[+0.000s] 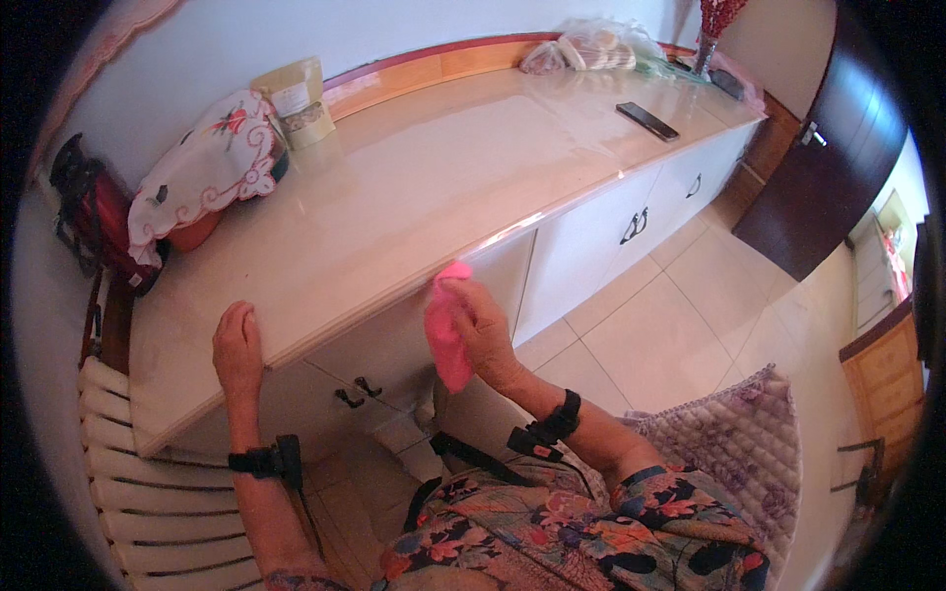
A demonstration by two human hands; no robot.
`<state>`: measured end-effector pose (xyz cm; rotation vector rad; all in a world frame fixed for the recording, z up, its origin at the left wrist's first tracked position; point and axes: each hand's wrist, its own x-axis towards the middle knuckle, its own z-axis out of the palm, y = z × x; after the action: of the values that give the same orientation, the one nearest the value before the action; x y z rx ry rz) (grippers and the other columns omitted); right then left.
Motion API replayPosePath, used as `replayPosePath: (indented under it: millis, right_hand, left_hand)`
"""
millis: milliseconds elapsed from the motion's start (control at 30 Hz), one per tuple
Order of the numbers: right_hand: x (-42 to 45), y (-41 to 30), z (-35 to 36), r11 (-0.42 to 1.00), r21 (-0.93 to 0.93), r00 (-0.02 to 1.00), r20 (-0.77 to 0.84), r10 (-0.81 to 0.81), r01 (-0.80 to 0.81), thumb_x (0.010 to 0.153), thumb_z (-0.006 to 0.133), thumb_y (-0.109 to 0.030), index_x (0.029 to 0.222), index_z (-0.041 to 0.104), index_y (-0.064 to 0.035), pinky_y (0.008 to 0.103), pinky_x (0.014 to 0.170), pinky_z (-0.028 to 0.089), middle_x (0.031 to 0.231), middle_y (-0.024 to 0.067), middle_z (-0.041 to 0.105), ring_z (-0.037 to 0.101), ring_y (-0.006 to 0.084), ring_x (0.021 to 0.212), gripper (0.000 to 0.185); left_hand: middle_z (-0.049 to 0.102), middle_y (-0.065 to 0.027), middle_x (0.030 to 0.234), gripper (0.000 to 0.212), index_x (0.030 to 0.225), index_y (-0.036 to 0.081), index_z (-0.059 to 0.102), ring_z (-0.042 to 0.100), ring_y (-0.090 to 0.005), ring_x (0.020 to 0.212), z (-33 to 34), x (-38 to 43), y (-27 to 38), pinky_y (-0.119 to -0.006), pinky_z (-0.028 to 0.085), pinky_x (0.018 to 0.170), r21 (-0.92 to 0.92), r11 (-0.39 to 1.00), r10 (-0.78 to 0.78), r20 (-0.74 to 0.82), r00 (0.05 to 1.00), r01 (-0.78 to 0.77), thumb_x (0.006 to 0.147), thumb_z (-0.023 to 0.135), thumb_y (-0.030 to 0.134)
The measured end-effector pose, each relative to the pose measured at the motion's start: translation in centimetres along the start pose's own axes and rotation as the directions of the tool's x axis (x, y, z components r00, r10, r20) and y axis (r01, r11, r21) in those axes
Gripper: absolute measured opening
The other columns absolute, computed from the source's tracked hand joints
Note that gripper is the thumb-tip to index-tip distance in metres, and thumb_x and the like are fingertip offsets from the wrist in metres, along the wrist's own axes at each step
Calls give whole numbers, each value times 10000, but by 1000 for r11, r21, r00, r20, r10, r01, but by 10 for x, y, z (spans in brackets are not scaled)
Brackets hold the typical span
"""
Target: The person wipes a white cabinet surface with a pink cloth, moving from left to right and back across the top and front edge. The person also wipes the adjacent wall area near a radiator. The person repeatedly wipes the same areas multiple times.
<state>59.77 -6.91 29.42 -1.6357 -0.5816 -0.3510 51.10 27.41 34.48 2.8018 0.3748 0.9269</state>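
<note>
My right hand (pixel 482 325) grips a crumpled pink cloth (pixel 448 347) at the front edge of a long, pale, glossy countertop (pixel 414 177). The cloth's upper end touches or nearly touches that edge; its lower part hangs in front of the white cabinet doors (pixel 584 236). My left hand (pixel 238 343) rests on the countertop near its left end, fingers together and curled, with nothing visible in it. Both wrists wear black straps.
Along the wall stand a red thermos-like vessel (pixel 103 214), an embroidered cloth cover (pixel 214 162), a stand-up pouch (pixel 299 103) and plastic-bagged items (pixel 599 48). A smartphone (pixel 647 121) lies near the counter's front edge. A slatted or padded seat (pixel 170 510) is at left; a quilted cover (pixel 724 443) at right.
</note>
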Motion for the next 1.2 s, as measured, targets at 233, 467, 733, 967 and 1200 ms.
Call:
replayPosePath:
  millis: [233,467,733,967,1200]
  right_hand:
    - [34,-43,-15,967,-46,963,105,-246,252,845,522,27,1160,554,-55,356,883,461,1086,167,582,578,323,1010,327]
    - [78,-40,-69,906,-271,919,-136,-371,326,761,553,130,1124,578,-50,334,841,487,1074,157,588,585,298,1012,406]
    - [112,66,-169,962,-248,775,-628,-68,-117,922,476,-15,1199,569,-1,321,927,451,1181,148,596,572,244,1076,293]
    - [150,133,-235,924,-310,633,-767,-104,-223,888,487,-29,1216,561,8,360,947,447,1183,184,603,580,297,1086,338]
    - [185,191,-323,818,-438,598,-788,-149,-373,868,469,-42,1193,581,-11,352,931,453,1148,165,626,601,290,1048,345]
  left_hand:
    - [603,-148,1159,259,1087,1,600,574,-305,1074,-2,2,2,-378,423,953,-38,999,-10,-1,1000,10,915,471,146]
    - [603,-157,1152,262,1084,-9,595,572,-311,1075,-5,2,6,-380,424,952,-44,999,-31,14,999,32,917,469,150]
    - [599,-147,1161,256,1083,-7,594,561,-302,1086,-4,0,4,-369,414,966,-20,999,-49,39,998,50,924,461,142]
    - [598,-141,1166,253,1085,-6,598,558,-290,1093,-7,2,3,-354,408,971,-6,997,-80,62,995,81,928,461,139]
    - [594,-136,1189,252,1097,2,599,555,-271,1111,-10,-1,9,-347,403,981,-19,995,-96,50,994,97,934,459,134]
